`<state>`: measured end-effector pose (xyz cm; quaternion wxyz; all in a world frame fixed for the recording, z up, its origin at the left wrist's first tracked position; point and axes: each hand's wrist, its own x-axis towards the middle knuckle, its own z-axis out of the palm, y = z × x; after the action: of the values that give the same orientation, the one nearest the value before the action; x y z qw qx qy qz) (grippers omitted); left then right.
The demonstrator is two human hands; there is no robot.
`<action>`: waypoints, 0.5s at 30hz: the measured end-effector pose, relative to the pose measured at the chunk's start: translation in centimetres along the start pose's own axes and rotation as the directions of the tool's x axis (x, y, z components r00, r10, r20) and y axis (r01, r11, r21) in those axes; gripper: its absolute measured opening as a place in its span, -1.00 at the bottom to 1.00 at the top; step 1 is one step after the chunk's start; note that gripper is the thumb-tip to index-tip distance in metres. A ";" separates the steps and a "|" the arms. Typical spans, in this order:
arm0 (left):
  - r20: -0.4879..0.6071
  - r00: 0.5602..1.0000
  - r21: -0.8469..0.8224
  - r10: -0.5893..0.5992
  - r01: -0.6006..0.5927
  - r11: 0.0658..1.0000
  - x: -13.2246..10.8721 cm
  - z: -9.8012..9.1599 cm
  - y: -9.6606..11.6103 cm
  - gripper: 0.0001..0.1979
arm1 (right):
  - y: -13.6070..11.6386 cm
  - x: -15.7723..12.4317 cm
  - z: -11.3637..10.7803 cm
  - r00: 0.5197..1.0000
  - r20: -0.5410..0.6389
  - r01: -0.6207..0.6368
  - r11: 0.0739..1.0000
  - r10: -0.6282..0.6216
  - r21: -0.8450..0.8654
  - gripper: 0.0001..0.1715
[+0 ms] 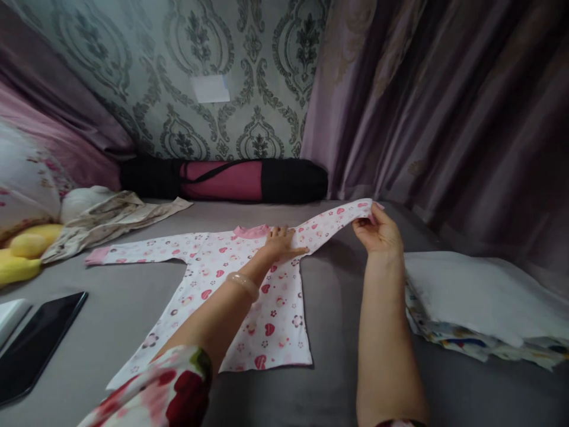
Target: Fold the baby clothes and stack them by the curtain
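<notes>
A white long-sleeved child's shirt (249, 284) with pink hearts and flowers lies spread on the grey sheet, its pink collar pointing away from me. My left hand (284, 242) presses flat on its right shoulder, fingers spread. The cuff end of the right sleeve is pinched in my right hand (380, 230), which holds it up off the sheet so the sleeve slants upward. On the left, the other sleeve lies stretched out flat to its pink cuff (98, 256). My left forearm covers part of the shirt's lower body.
A stack of folded cloth (480, 296) lies to the right. At left are a black tablet or phone (40, 344), a white box-like item (11, 317), a crumpled patterned cloth (111, 222) and a yellow plush (26, 252). A black and pink long bag (222, 179) lies along the wall.
</notes>
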<state>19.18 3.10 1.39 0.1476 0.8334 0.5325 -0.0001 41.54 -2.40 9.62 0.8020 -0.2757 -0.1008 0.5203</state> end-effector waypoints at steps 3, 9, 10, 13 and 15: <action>0.073 0.997 0.053 -0.029 0.025 0.998 0.6 -1.4 0.5 0.16 | 0.8 -1.0 1.6 0.999 0.003 -0.035 0.999 0.035 -0.018 -0.82; 0.158 0.984 0.117 -0.086 0.068 0.991 1.5 -2.4 1.3 0.25 | 2.1 -2.4 3.7 0.996 -0.037 -0.085 0.996 0.084 -0.017 -0.83; 0.166 0.982 0.120 -0.091 0.072 0.990 1.6 -2.4 1.3 0.26 | 2.2 -2.4 3.7 0.996 -0.027 -0.088 0.996 0.088 -0.020 -0.83; 0.155 0.985 0.091 -0.076 0.062 0.994 1.5 -2.2 1.3 0.24 | 2.4 -2.1 3.5 0.997 0.022 -0.077 0.996 0.078 -0.045 -0.82; 0.107 0.993 0.040 -0.049 0.045 0.998 1.2 -1.9 0.9 0.21 | 2.5 -1.8 3.1 0.997 0.052 -0.055 0.996 0.058 -0.070 -0.81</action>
<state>20.22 4.25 3.24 0.1607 0.8220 0.5431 -0.0588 37.38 -2.15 11.05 0.7740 -0.2914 -0.1324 0.5464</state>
